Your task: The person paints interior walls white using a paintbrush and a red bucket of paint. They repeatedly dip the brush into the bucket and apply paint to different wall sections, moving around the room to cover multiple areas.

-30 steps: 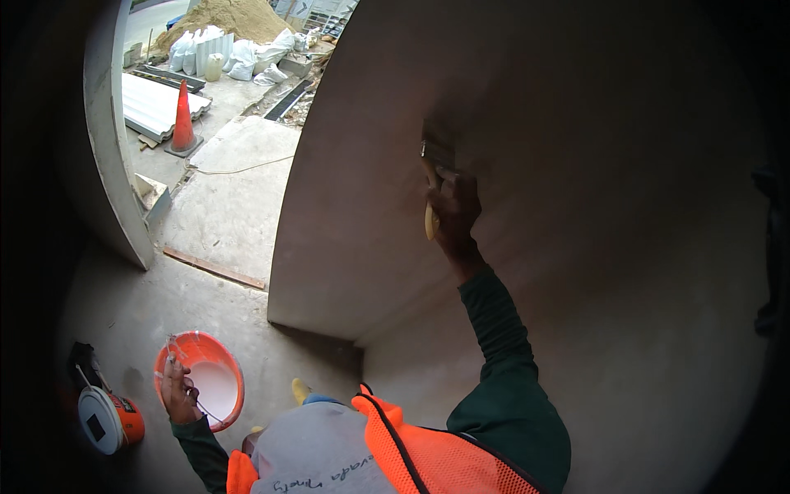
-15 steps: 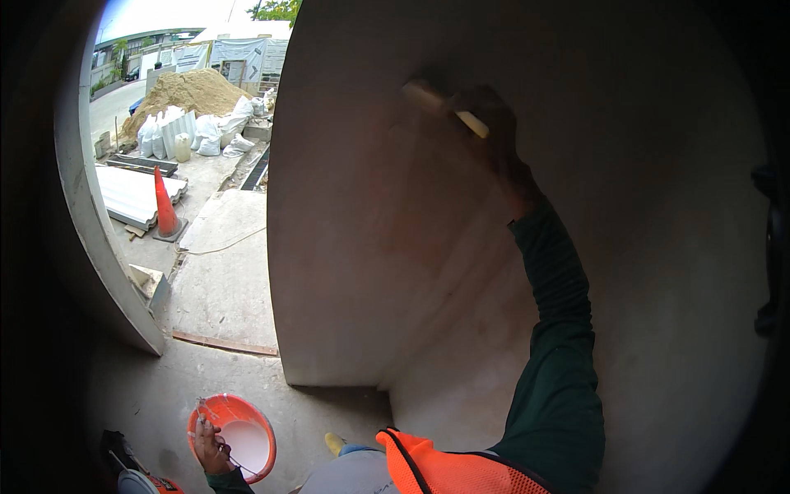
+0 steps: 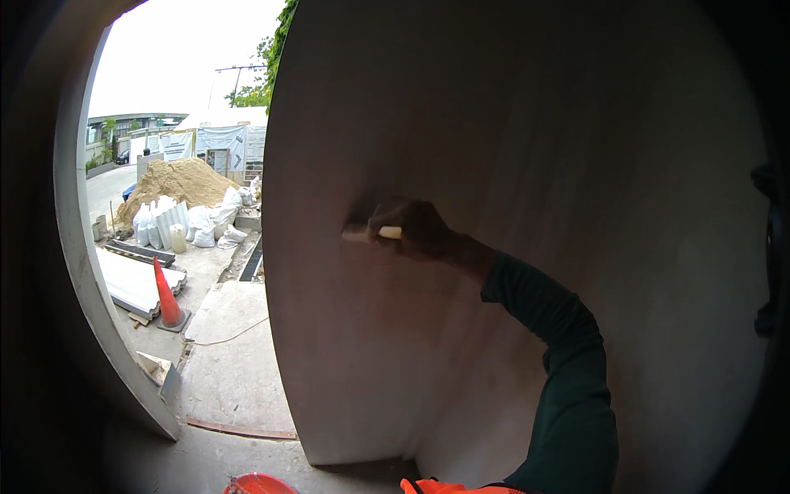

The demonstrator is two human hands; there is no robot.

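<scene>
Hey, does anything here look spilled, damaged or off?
I see no spill or clear damage. The wall looks patchy, with faint streaks below the brush in the right hand, perhaps from dampness or uneven light. The cone outside leans, possibly lens distortion.

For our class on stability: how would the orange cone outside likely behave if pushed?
The cone would probably resist tipping, since its dark base spreads wider than its body. A low push might slide it instead, as the base appears to sit flat.
</scene>
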